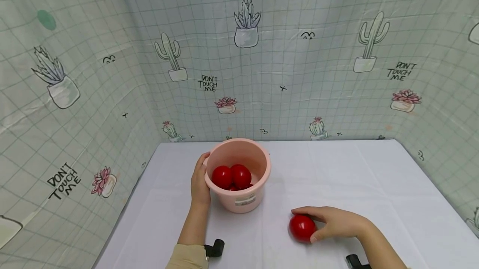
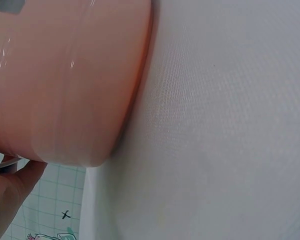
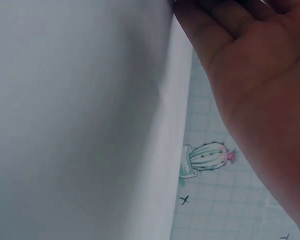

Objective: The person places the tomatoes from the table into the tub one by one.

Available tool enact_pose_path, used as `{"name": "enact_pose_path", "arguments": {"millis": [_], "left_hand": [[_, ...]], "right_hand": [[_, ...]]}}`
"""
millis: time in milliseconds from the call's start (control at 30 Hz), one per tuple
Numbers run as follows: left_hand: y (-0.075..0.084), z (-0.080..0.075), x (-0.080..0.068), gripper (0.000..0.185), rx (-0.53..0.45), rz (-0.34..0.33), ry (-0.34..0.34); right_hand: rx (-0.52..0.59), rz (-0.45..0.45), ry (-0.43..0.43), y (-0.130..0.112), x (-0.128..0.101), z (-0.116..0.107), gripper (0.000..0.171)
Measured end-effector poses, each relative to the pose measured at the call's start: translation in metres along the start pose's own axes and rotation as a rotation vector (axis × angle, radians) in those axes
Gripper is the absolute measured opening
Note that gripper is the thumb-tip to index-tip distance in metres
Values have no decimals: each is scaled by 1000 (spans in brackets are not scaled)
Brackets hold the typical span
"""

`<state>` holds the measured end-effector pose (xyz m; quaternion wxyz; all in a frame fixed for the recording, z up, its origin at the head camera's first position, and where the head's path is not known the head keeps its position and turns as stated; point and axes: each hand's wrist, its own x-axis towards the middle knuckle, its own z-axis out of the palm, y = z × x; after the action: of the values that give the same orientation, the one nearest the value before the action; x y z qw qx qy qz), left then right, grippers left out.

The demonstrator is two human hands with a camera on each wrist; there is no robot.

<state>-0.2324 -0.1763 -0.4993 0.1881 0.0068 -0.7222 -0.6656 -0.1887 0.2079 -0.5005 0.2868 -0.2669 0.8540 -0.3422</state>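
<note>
The pink bucket [image 2: 65, 80] fills the upper left, standing on the white bench [image 2: 225, 130], with part of the left hand [image 2: 7, 195] touching its lower edge.

pink bucket [image 1: 243, 196], red balls [image 1: 302, 227], white table [image 1: 337, 169]

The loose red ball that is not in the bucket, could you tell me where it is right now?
In the head view, the red ball lies on the white table, gripped by the right hand, right of the pink bucket.
</note>
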Motion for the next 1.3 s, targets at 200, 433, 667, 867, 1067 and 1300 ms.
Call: {"name": "enact_pose_path", "arguments": {"millis": [200,433,667,867,1067,1300], "left_hand": [[0,1,0,41,-17,-2,4],[-1,1,0,42,-34,-14,3],[-3,1,0,42,-42,-14,-1],[-3,0,0,41,-30,-11,-2],[-4,1,0,42,-36,-12,-4],[-3,2,0,42,-32,-15,11]], "right_hand": [[-13,-12,18,5,-1,2,63],[8,-7,25,8,0,5,57],[-37,-24,54,10,0,6,56],[-61,-35,68,10,1,6,55],[-83,-45,72,8,1,2,54],[-127,-77,92,2,0,-11,54]]}}
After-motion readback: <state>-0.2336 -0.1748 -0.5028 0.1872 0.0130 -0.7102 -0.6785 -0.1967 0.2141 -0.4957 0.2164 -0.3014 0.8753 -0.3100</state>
